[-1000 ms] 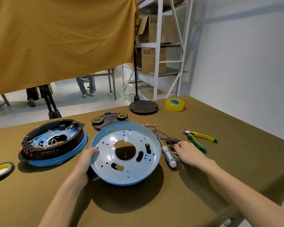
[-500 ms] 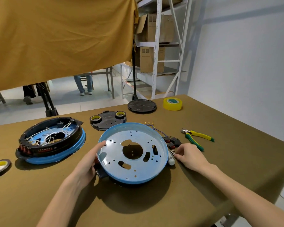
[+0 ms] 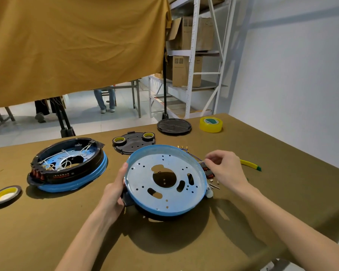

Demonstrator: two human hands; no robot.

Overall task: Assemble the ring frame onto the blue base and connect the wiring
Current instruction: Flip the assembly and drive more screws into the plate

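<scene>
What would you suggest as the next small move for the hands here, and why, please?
Probably lift the wiring bundle over the rim into the blue base. The right hand pinches it just outside the rim, while the left hand grips the base's tilted edge.

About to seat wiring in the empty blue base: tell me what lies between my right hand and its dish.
Nothing visible does. The right hand hovers just past the rim of the blue base, whose pale perforated dish holds nothing; the left hand grips the opposite rim.
</scene>
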